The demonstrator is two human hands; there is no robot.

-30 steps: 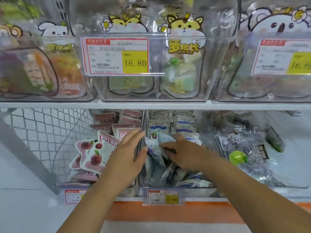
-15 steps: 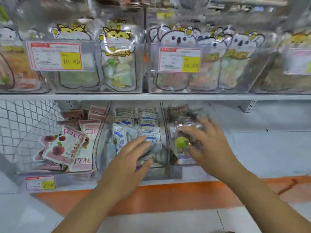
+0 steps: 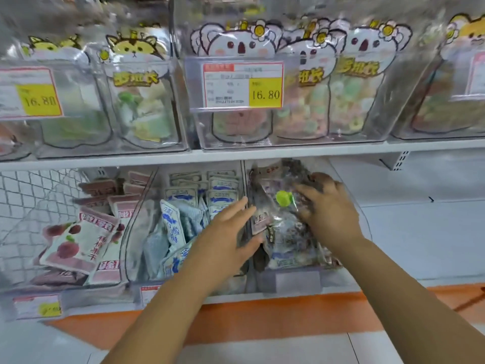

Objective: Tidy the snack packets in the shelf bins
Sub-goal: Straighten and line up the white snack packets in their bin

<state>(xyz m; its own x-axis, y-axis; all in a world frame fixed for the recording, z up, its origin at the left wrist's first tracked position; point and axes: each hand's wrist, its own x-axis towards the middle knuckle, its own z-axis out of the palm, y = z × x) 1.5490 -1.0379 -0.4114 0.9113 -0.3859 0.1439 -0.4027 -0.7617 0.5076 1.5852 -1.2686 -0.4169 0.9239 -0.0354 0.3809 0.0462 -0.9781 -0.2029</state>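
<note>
Both bare arms are in at the lower shelf. The right hand (image 3: 331, 211) lies on top of the clear-wrapped dark snack packets (image 3: 273, 227) heaped in the rightmost clear plastic bin (image 3: 296, 281). Its fingers are spread wide and bent a little over the pile, index tip just beside a round green sticker (image 3: 284, 198) on the top packet. Whether any finger hooks under a wrapper, I cannot tell. The left hand (image 3: 227, 233) comes in at the near left corner of that same bin, fingers straight and pointing far and right, thumb splayed toward the side of the heap, holding nothing. Just left of it, the middle clear bin (image 3: 135, 227) carries blue-and-white foil packets (image 3: 173, 224): neat rows at the far end, a loose tumble at the near end. Further left, pink-and-white packets printed with red fruit (image 3: 76, 243) lie slumped in their own bin, with white wire mesh (image 3: 31, 195) beside them. On the white shelf (image 3: 288, 154) above, clear bins hold animal-shaped pouches (image 3: 238, 48), one fronted by a yellow price tag reading 16.80 (image 3: 265, 93). An orange band (image 3: 262, 319) runs below the shelf front.
</note>
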